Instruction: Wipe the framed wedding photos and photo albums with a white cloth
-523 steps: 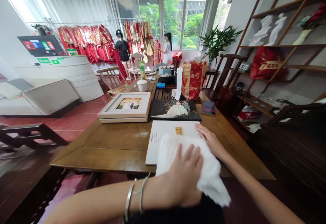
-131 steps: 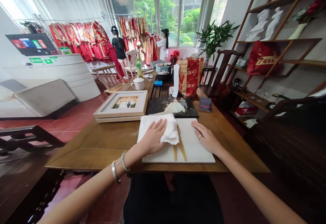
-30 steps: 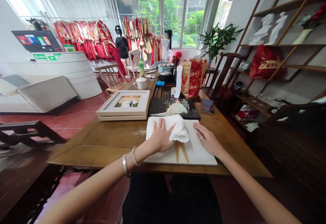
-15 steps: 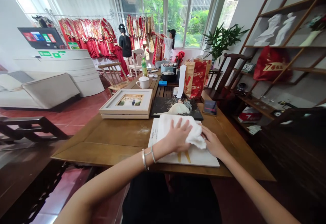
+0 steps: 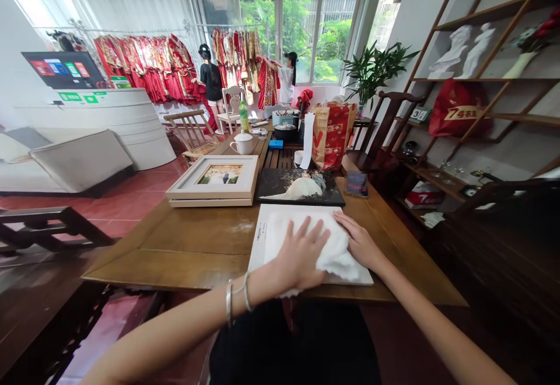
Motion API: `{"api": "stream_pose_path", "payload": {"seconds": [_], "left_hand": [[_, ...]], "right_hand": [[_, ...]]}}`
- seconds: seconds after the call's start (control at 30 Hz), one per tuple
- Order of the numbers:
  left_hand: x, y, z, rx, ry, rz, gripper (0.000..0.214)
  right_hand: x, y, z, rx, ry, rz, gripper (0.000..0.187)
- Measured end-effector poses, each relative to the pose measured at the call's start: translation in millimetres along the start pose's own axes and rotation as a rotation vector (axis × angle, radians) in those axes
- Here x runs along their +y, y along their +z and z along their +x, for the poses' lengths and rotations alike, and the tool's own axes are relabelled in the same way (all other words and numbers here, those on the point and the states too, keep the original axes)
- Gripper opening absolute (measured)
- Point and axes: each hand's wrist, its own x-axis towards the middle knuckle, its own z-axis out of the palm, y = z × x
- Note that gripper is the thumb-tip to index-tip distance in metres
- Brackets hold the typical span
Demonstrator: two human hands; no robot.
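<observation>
A crumpled white cloth (image 5: 336, 251) lies over a white board (image 5: 268, 214) at the table's near edge. My left hand (image 5: 301, 255) is flat on the cloth with its fingers spread, pressing it against the board. My right hand (image 5: 359, 242) rests along the board's right side, its fingers stretched out and touching the cloth's edge. A small printed label (image 5: 259, 232) shows on the board's left part. Just beyond the board lies a dark photo panel (image 5: 301, 186) showing a figure in a white dress.
Stacked pale picture frames (image 5: 214, 179) lie on the wooden table (image 5: 175, 245) to the left. Further back stand a lidded white cup (image 5: 242, 143), a green bottle (image 5: 244, 118) and a red-and-brown paper bag (image 5: 332, 134). Two people are near the clothes racks.
My left hand has slid toward me with the cloth, which now reaches the board's near edge. My right hand stays at the board's right side. The view has shifted slightly.
</observation>
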Motion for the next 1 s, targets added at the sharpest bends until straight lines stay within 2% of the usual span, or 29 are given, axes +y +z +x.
{"api": "stream_pose_path", "payload": {"seconds": [0.17, 0.3, 0.43, 0.63, 0.73, 0.83, 1.0], "left_hand": [[-19.1, -2.1, 45.7, 0.002, -0.105, 0.033, 0.069], [-21.5, -1.0, 59.8, 0.024, -0.105, 0.051, 0.066], [-7.3, -1.5, 48.4, 0.026, -0.04, 0.061, 0.065], [44.6, -10.8, -7.2, -0.028, 0.101, 0.033, 0.076], [59.9, -16.9, -25.2, -0.098, 0.109, 0.012, 0.08], [55.0, -18.9, -20.0, -0.111, 0.081, -0.014, 0.078], [19.0, -9.7, 22.7, -0.028, -0.016, 0.007, 0.069]], "right_hand": [[-0.3, -1.5, 1.4, -0.013, -0.06, 0.038, 0.045], [-2.4, -2.3, 1.9, 0.007, -0.075, 0.045, 0.048], [-0.9, -4.1, 2.0, 0.005, -0.071, 0.068, 0.041], [4.1, -6.5, 1.0, 0.012, -0.051, 0.077, 0.038], [5.3, -5.7, 0.9, 0.015, -0.024, 0.052, 0.038], [7.8, -4.3, 0.5, 0.024, -0.027, 0.061, 0.038], [6.9, -5.0, -0.5, 0.021, -0.064, 0.1, 0.041]]}}
